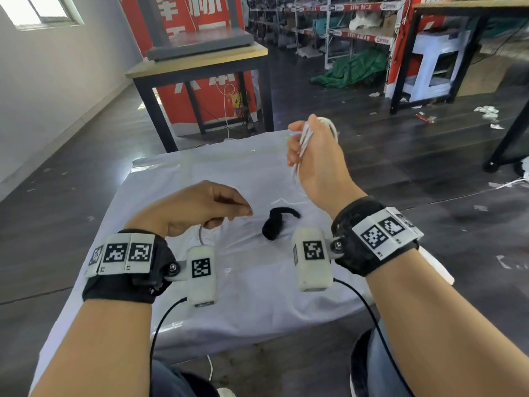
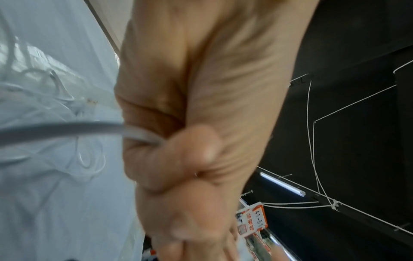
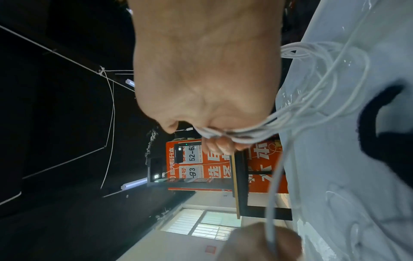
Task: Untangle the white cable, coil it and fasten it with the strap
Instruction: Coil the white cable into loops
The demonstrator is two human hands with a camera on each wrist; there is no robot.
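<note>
Overhead, right hand (image 1: 315, 159) grips coiled white cable (image 1: 307, 136); left hand (image 1: 197, 207) pinches its end

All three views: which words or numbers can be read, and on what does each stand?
"41-51": orange shelf tag, left wrist view.
"52-6", rest hidden: white label, right wrist view.
Red banner: big white Chinese characters, cut off, unreadable as words.
Shelf rail labels: too small to read.
</note>
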